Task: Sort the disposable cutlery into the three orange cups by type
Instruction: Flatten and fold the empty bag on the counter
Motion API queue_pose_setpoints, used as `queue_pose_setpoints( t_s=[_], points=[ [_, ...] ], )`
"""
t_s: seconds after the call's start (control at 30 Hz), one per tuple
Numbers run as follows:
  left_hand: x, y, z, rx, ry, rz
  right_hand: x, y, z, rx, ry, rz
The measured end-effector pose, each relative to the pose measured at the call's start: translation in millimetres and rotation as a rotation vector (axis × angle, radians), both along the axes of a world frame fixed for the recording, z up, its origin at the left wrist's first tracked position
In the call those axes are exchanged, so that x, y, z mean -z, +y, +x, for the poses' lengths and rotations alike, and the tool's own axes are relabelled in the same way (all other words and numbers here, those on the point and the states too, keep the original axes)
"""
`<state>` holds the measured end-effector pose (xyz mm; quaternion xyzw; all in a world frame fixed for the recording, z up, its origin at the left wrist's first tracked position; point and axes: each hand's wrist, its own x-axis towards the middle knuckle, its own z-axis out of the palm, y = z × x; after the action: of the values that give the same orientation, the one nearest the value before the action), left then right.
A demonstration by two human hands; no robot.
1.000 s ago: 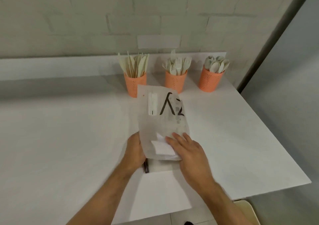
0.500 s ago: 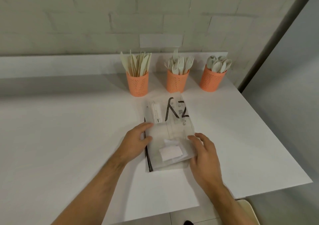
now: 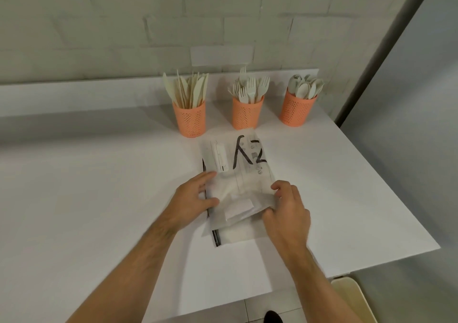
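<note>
Three orange perforated cups stand in a row at the back of the white table [image 3: 99, 199]. The left cup [image 3: 189, 119] holds knives, the middle cup [image 3: 246, 113] forks, the right cup [image 3: 297, 109] spoons. In front of them a translucent plastic bag [image 3: 241, 171] with black markings lies flat. My left hand [image 3: 193, 201] rests on the bag's left edge with fingers spread. My right hand [image 3: 287, 211] pinches the bag's right edge between curled fingers and thumb.
A white brick wall with a low ledge runs behind the cups. The table's right edge slants close to the right cup. A cream chair seat [image 3: 352, 298] shows below the table's front right corner.
The bag, earlier lifted upright in both hands, now lies flat on the table. My hands moved apart to its left and right edges.
</note>
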<state>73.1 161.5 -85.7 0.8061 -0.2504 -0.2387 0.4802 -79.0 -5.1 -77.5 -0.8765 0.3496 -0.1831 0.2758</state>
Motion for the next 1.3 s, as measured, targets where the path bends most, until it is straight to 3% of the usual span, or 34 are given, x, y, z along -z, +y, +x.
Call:
queue_pose_setpoints(
  t_s=[0.4, 0.57, 0.7, 0.8, 1.03, 1.17, 1.3],
  points=[
    [4, -1, 0, -0.032, 0.046, -0.066, 3, -51, -43, -0.228, -0.082, 0.095],
    [5, 0, 0, -0.028, 0.005, -0.039, -7, -31, -15, -0.355, -0.162, -0.125],
    [4, 0, -1, -0.022, -0.051, 0.011, 4, -16, 13, -0.591, 0.179, -0.212],
    [5, 1, -1, -0.014, -0.155, 0.078, 19, -20, 13, -0.613, 0.423, -0.276],
    [2, -2, -6, -0.141, -0.338, 0.365, 26, -22, 12, -0.598, 0.473, -0.327],
    [2, -24, -30, -0.093, -0.703, 0.435, 28, -22, 13, -0.593, 0.469, -0.341],
    [19, -44, -45, 0.016, -0.663, 0.607, 25, -20, 14, -0.603, 0.466, -0.291]
  ],
)
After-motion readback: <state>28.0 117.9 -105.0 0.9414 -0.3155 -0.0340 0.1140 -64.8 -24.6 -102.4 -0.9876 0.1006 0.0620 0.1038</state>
